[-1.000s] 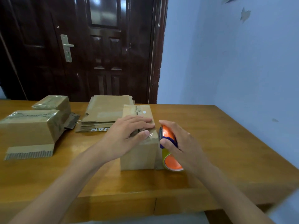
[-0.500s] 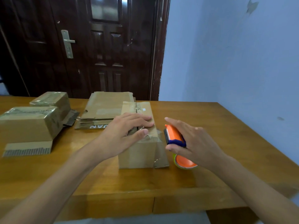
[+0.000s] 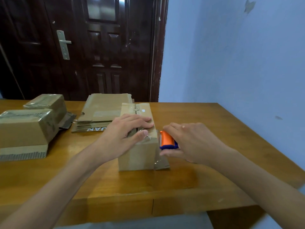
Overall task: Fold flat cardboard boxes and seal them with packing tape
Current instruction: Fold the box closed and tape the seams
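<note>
- Tape dispenser (image 3: 167, 140): mostly hidden under the right hand (image 3: 191, 142); only an orange and blue part shows, roll not visible.
- Box (image 3: 138, 146): top seam partly covered by the left hand (image 3: 122, 134).
- Large taped box (image 3: 24, 128): cut off at left frame edge.
- Flat cardboard stack (image 3: 104, 111): print partly hidden, unreadable.
- Both forearms run out of the lower frame.

White letters "UAN" show, upside down and cut off, on the stack of flat cardboard boxes (image 3: 99, 119).
</note>
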Available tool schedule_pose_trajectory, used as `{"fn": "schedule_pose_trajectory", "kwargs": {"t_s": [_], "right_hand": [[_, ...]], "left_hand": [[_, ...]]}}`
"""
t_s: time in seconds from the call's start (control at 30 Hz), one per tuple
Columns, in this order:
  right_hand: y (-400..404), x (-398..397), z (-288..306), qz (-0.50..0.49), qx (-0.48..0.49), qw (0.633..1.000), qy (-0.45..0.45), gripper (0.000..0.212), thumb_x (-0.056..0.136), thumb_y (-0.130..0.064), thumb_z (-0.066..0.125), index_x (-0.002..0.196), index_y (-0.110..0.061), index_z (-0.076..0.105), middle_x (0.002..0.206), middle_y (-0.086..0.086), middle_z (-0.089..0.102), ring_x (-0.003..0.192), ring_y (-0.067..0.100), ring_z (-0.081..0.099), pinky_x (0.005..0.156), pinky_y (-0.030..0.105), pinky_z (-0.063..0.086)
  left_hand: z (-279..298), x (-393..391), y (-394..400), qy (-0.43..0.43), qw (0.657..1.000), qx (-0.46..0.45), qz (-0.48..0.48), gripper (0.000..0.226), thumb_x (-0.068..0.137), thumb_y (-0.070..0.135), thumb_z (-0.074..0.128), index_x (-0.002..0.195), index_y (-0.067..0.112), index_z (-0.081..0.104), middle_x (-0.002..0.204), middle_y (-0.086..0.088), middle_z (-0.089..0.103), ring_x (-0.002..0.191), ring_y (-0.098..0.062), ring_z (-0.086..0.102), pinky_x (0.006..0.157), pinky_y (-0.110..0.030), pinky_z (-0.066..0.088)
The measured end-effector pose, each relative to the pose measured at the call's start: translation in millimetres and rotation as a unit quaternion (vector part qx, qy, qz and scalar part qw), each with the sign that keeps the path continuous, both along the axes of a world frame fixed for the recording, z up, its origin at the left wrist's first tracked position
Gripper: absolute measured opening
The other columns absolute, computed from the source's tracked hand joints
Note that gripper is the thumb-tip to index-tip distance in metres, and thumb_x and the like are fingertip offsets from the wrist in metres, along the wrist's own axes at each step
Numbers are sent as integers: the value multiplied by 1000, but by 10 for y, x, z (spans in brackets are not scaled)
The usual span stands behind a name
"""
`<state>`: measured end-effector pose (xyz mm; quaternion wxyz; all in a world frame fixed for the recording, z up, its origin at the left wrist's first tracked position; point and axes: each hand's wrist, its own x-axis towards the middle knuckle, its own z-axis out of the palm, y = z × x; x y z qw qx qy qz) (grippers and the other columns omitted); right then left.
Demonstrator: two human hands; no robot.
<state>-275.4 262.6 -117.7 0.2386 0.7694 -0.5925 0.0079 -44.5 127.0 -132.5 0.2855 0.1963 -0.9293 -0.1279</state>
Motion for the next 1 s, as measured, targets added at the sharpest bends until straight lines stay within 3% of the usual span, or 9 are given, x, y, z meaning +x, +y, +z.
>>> {"fn": "schedule_pose_trajectory", "kwargs": {"t_s": [0.1,0.2,0.33,0.43,0.5,0.73,0.87,0.93,1.0], "right_hand": [[-66,91,153,22,-19,995,92,71,92,-86,33,122,-25,53,99,-8,64,73,18,62,52,31,38],[-72,215,318,30,-15,984,174,65,92,-81,44,105,-18,55,79,-4,51,57,19,44,48,32,27],[-65,360,432,17,-8,967,254,58,96,-71,51,106,-15,54,80,0,48,62,20,42,54,34,31],[-77,407,392,-19,24,943,332,46,98,-55,62,111,-11,54,91,8,61,73,25,58,61,36,39],[-72,378,285,-34,40,936,349,44,98,-50,64,114,-10,54,98,11,63,83,28,65,64,38,41],[9,-7,-331,-226,27,956,186,65,100,-60,54,142,-16,30,124,17,49,105,33,49,86,42,42],[222,-3,-544,-305,20,951,40,77,102,-71,28,161,-21,22,143,15,46,124,33,45,99,45,40],[327,104,-533,-335,12,942,-15,79,102,-71,17,165,-23,16,156,15,41,142,36,37,115,50,31],[399,296,-468,-301,-5,943,-143,76,103,-67,9,167,-26,3,174,5,15,160,27,11,129,46,11]], "left_hand": [[0,-6,0,3,1000,2,2,42,102,53,48,139,39,64,147,27,55,140,5,43,116,-30,36],[-8,-6,4,8,1000,6,-2,43,103,55,48,139,39,65,146,27,56,140,4,44,116,-31,38],[2,-4,25,10,1000,3,3,43,102,57,47,137,39,65,144,26,58,137,5,45,113,-24,36],[21,-2,43,4,1000,3,6,37,106,49,51,138,37,65,144,24,59,137,5,45,110,-14,29],[26,8,47,0,1000,5,8,37,105,45,53,139,36,65,145,23,59,138,3,45,111,-19,31],[50,19,84,-4,1000,13,8,35,107,42,54,139,34,65,147,21,58,140,-1,45,116,-33,36],[57,28,87,-7,1000,21,8,35,107,41,55,140,33,65,148,21,57,141,-1,44,118,-35,35],[40,21,75,-5,1000,19,8,35,107,42,55,139,34,66,147,23,57,141,0,44,118,-34,35],[18,22,51,0,1000,13,10,37,107,47,52,138,34,66,147,24,57,140,2,44,118,-33,35]]}}
